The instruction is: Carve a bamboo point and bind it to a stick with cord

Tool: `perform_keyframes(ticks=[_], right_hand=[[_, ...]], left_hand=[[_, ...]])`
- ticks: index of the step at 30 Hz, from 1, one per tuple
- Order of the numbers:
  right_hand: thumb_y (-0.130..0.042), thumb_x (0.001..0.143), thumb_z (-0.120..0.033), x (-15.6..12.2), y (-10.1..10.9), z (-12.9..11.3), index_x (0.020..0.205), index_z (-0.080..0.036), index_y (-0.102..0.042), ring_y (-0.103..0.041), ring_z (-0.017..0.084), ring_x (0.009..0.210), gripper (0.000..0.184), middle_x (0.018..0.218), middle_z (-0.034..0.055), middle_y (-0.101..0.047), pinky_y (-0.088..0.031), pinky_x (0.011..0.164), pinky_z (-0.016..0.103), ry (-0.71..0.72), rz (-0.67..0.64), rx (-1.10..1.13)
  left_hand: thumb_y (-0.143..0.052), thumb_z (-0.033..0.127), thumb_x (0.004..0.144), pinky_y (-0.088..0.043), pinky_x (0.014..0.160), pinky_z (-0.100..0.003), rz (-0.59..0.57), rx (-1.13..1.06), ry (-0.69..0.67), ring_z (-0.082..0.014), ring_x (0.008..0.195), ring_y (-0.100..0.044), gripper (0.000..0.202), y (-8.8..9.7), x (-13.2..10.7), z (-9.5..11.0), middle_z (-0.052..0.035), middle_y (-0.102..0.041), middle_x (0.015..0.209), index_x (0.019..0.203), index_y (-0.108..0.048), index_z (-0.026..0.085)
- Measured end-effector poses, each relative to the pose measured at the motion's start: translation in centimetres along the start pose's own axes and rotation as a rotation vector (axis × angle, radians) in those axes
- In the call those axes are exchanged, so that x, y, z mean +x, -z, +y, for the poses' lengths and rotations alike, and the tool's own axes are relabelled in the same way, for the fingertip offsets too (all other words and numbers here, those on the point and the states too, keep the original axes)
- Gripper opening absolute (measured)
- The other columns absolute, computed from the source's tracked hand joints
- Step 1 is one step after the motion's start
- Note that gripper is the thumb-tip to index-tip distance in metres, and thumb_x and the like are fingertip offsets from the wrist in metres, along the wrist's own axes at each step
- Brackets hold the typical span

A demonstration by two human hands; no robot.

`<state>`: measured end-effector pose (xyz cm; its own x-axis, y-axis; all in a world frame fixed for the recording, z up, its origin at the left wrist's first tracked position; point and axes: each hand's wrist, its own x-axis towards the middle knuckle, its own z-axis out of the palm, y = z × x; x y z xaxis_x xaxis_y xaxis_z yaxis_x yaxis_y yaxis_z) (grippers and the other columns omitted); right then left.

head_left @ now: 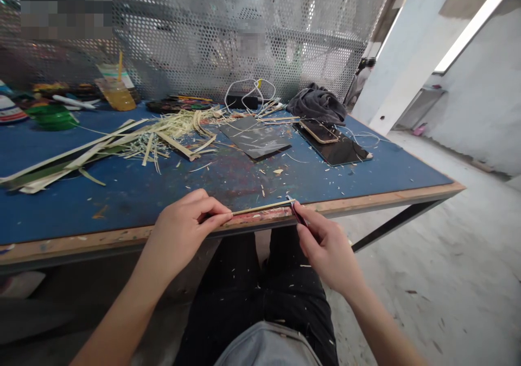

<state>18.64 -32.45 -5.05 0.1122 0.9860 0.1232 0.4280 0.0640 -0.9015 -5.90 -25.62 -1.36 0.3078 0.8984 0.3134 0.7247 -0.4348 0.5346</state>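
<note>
My left hand pinches one end of a thin pale strip, which looks like split bamboo. The strip runs sideways along the table's front edge. At its right end, my right hand is closed around a small knife with a dark red handle. The short blade points away from me and meets the strip near its tip. Small pale shavings lie on the blue tabletop just beyond both hands.
Pale shavings and long strips lie at left. Sandpaper sheets are mid-table. A phone rests on a dark tablet, before a grey cloth. A cup of yellowish liquid stands near the perforated metal screen.
</note>
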Motion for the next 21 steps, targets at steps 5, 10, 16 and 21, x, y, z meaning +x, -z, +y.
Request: perform_keyframes(ticks=[5, 10, 16, 21], right_hand=[[-0.048, 0.088, -0.025, 0.1, 0.1, 0.1, 0.132, -0.013, -0.061, -0.046, 0.013, 0.048, 0.047, 0.055, -0.0018, -0.054, -0.036, 0.043, 0.023, 0.048, -0.002, -0.038], [-0.046, 0.088, -0.025, 0.1, 0.0, -0.3, 0.132, -0.012, -0.061, -0.044, 0.013, 0.046, 0.048, 0.052, -0.0031, -0.051, -0.035, 0.044, 0.024, 0.036, -0.006, -0.060], [-0.046, 0.088, -0.025, 0.2, 0.2, -0.4, 0.132, -0.012, -0.061, -0.045, 0.014, 0.047, 0.049, 0.055, -0.0018, -0.052, -0.036, 0.047, 0.025, 0.030, -0.009, -0.119], [-0.045, 0.088, -0.026, 0.2, -0.7, -1.0, 0.133, -0.011, -0.060, -0.043, 0.014, 0.046, 0.049, 0.053, -0.0023, -0.051, -0.034, 0.045, 0.024, 0.034, -0.054, -0.082]], left_hand=[[-0.060, 0.035, 0.086, -0.034, 0.058, -0.026, -0.005, 0.007, -0.003, -0.0120, 0.060, -0.049, 0.020, 0.0, -0.1, -0.1, 0.0042, -0.056, 0.071, 0.072, -0.071, 0.026], [-0.060, 0.034, 0.085, -0.034, 0.058, -0.026, -0.006, 0.009, 0.001, -0.0121, 0.060, -0.048, 0.019, 0.0, 0.0, 0.0, 0.0043, -0.055, 0.070, 0.072, -0.071, 0.026], [-0.060, 0.034, 0.085, -0.034, 0.058, -0.026, -0.002, -0.007, 0.007, -0.0122, 0.060, -0.048, 0.019, 0.0, 0.0, 0.1, 0.0041, -0.055, 0.069, 0.070, -0.071, 0.026], [-0.061, 0.034, 0.085, -0.033, 0.057, -0.026, -0.003, -0.004, 0.005, -0.0119, 0.059, -0.048, 0.019, 0.0, 0.0, 0.0, 0.0044, -0.055, 0.069, 0.071, -0.071, 0.027]])
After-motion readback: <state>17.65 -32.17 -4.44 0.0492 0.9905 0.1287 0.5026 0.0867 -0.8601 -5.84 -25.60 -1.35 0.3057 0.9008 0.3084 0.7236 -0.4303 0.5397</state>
